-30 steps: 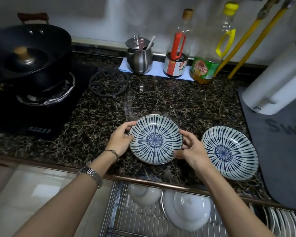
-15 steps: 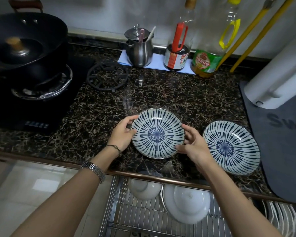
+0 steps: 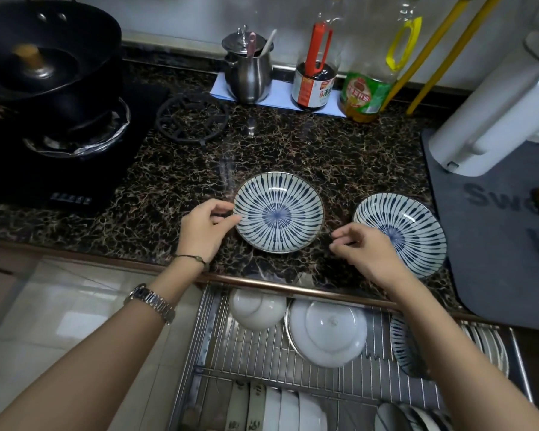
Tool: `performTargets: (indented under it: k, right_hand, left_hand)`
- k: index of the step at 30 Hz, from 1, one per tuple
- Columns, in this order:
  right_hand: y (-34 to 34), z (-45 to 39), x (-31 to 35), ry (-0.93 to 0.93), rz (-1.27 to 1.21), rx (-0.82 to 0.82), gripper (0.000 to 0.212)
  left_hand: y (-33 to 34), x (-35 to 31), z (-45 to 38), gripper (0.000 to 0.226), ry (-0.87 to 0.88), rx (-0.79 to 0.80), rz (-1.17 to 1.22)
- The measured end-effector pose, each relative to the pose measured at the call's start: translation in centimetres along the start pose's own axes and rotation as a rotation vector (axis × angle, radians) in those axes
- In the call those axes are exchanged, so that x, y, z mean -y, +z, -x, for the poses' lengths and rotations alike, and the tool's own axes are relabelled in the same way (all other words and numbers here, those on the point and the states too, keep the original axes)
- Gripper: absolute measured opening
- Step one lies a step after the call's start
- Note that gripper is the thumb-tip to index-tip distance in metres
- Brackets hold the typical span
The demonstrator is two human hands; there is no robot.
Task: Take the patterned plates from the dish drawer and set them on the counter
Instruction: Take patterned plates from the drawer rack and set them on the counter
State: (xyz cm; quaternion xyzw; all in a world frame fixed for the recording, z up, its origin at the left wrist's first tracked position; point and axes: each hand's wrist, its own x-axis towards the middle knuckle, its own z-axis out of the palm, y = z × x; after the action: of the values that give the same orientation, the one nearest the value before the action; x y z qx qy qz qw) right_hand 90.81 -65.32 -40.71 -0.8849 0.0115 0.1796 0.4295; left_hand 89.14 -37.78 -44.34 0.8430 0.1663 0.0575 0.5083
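Note:
Two blue-and-white striped plates lie flat on the dark marble counter point(image 3: 175, 175): one in the middle point(image 3: 279, 212), one to its right point(image 3: 400, 229). My left hand point(image 3: 204, 230) sits at the middle plate's left rim, fingertips touching or nearly touching it. My right hand point(image 3: 366, 251) hovers between the two plates, fingers loosely curled, holding nothing, and hides part of the right plate. Below the counter edge the wire dish drawer point(image 3: 262, 346) stands pulled out, with another striped plate point(image 3: 402, 343) standing on edge beside my right forearm.
A black wok point(image 3: 41, 54) sits on the stove at left, a cast-iron trivet point(image 3: 192, 118) beside it. A steel pot point(image 3: 249, 71), sauce bottle point(image 3: 315, 85) and oil bottle point(image 3: 367, 91) line the back wall. A white appliance point(image 3: 492, 119) stands on a grey mat point(image 3: 495, 244). White dishes point(image 3: 327, 332) fill the drawer.
Both hands held the middle plate by its rim before. Now the right hand has let go and drawn back to the right; the left hand has loosened at the left rim.

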Motion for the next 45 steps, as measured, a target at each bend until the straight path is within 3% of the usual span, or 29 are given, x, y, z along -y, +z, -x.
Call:
performTargets:
  k: [10, 22, 33, 42, 45]
  right_hand:
    - [-4.8, 7.3, -5.2, -0.055, 0.314, -0.009, 0.014]
    - [-15.8, 11.1, -19.3, -0.059, 0.245, 0.057, 0.012]
    - [-19.5, 11.1, -28.5, -0.019, 0.303, 0.154, 0.015]
    - [-16.6, 9.5, -32.9, 0.072, 0.233, 0.148, 0.027]
    - [-16.1, 9.2, -33.5, 0.107, 0.195, 0.153, 0.027]
  left_hand:
    - [3.3, -0.7, 12.4, 0.014, 0.033, 0.158, -0.254]
    - [23.2, -3.4, 23.9, 0.016, -0.214, 0.295, -0.228]
    - [38.3, -4.0, 25.7, 0.027, -0.285, 0.316, -0.206]
    - [44.5, 0.1, 24.7, 0.032, -0.345, 0.33, -0.093]
    - [45.2, 0.3, 24.8, 0.018, -0.326, 0.366, -0.09]
